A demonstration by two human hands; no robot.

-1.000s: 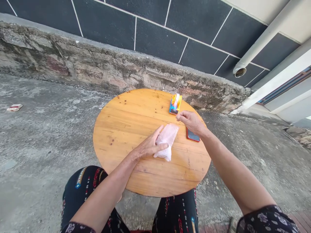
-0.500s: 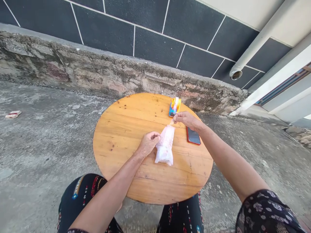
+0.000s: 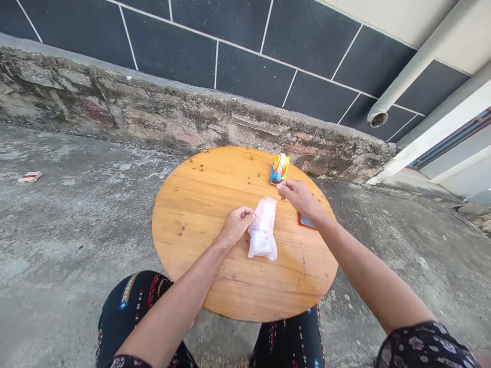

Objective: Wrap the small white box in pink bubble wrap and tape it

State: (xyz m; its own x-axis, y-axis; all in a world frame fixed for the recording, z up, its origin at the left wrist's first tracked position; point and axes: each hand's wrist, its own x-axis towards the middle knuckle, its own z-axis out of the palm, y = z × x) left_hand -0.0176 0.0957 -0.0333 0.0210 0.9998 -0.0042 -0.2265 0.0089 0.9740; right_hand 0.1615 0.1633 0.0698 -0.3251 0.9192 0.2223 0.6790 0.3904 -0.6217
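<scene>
A whitish-pink package in thin, crinkled wrap, probably bubble wrap (image 3: 264, 220), lies lengthwise on the round wooden table (image 3: 187, 204). Its lower half bulges around a pale object I cannot make out; the upper half looks flat. At its left edge my left hand (image 3: 238, 225) is closed, pinching the wrap between thumb and fingers. My right hand (image 3: 301, 197) hovers above the package's upper right, its fingertips pinched together; what they hold, if anything, does not show. Just beyond those fingertips stands a blue-and-yellow tape dispenser (image 3: 280, 167) carrying a roll of tape.
A red-edged phone (image 3: 307, 222) lies on the table, partly covered by my right forearm. Behind the table runs a rough stone base (image 3: 172, 120) under dark tiles. A drainpipe (image 3: 387, 105) comes down at right. A small crumpled packet (image 3: 30, 177) lies on the concrete.
My right hand has moved away from the package's top end, slightly right, and a thin strip at its fingertips no longer shows. My left hand stays on the wrap. The view has shifted slightly.
</scene>
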